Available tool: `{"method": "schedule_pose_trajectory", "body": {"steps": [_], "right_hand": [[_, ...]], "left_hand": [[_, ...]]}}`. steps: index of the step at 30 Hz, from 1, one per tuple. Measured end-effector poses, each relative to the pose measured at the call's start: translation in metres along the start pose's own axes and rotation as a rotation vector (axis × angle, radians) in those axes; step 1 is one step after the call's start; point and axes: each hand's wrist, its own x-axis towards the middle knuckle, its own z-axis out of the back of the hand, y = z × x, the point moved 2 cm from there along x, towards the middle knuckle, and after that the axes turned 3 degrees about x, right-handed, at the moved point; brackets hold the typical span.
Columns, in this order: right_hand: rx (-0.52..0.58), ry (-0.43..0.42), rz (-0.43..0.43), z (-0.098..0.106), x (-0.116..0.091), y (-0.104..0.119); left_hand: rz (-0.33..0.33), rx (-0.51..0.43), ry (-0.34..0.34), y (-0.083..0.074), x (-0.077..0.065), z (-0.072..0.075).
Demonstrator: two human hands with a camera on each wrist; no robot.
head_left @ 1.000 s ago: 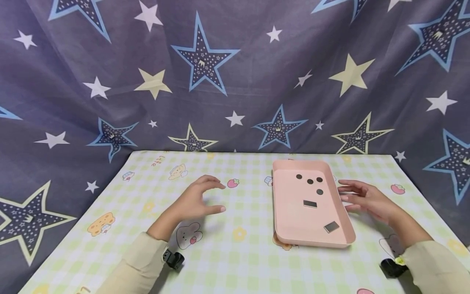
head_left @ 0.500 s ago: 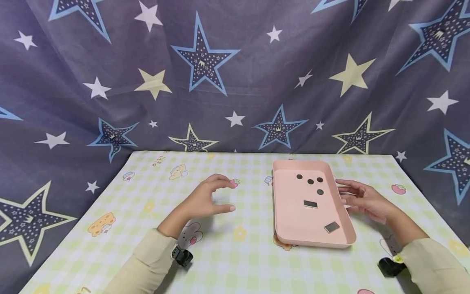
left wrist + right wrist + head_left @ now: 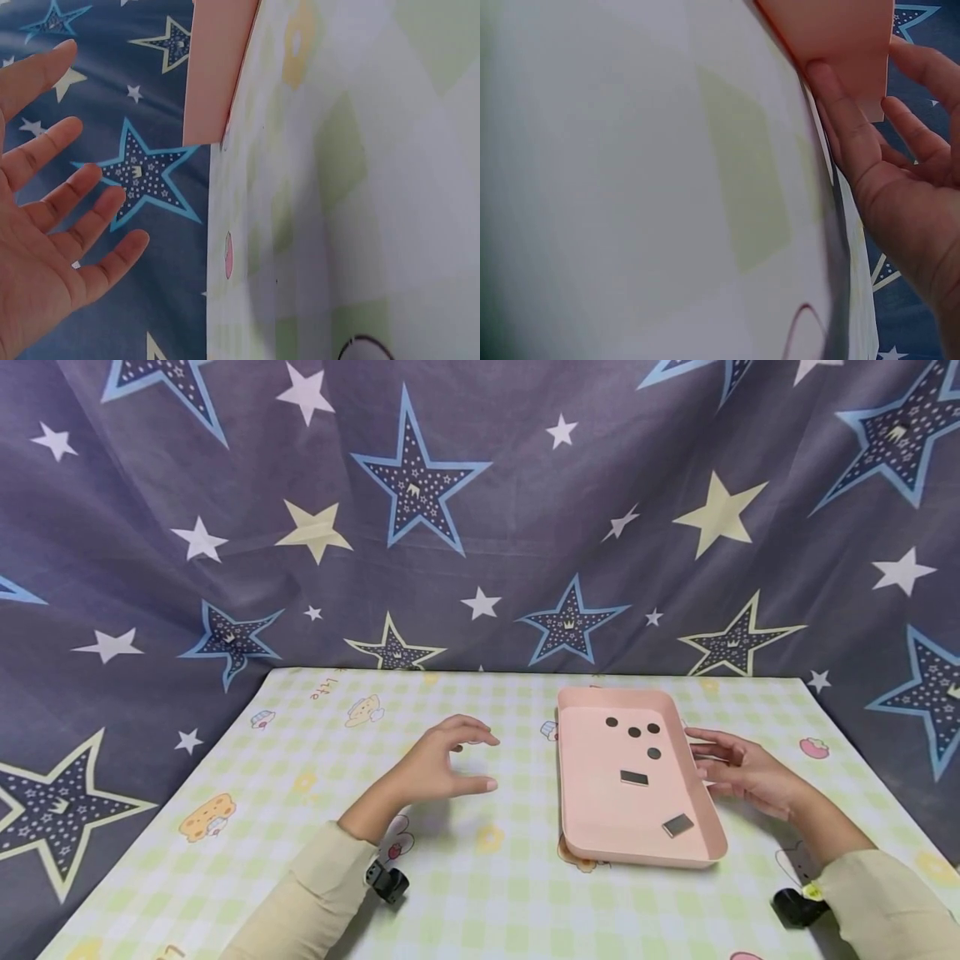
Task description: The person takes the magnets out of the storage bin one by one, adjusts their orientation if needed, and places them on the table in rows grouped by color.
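So there was this shallow pink tray (image 3: 600, 818) sitting on the checked surface (image 3: 465, 902), a bit right of centre, and it held all the small stuff. Up toward the far end it had four dark discs (image 3: 654, 753), three roughly in a row and one just nearer. A dark rectangular piece (image 3: 634, 777) lay flat around the middle, and a second rectangle (image 3: 678, 825) sat askew over by the near right corner. The right hand (image 3: 753, 774) was up against the tray's right outer wall, fingers loosely extended and touching it. The left hand (image 3: 433, 768) hung above the surface on the tray's other side, not touching it, thumb and fingers held well apart. Starry fabric (image 3: 510, 527) covered the background.
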Motion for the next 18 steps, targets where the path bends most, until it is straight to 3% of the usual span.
{"method": "schedule_pose_trajectory", "body": {"steps": [6,18], "right_hand": [[0.027,0.016,0.006,-0.001,0.0,0.001],[0.035,0.052,0.029,-0.005,-0.001,0.004]], "left_hand": [[-0.017,-0.045,0.005,-0.004,0.004,-0.004],[-0.075,-0.041,0.032,-0.015,0.019,-0.015]]}}
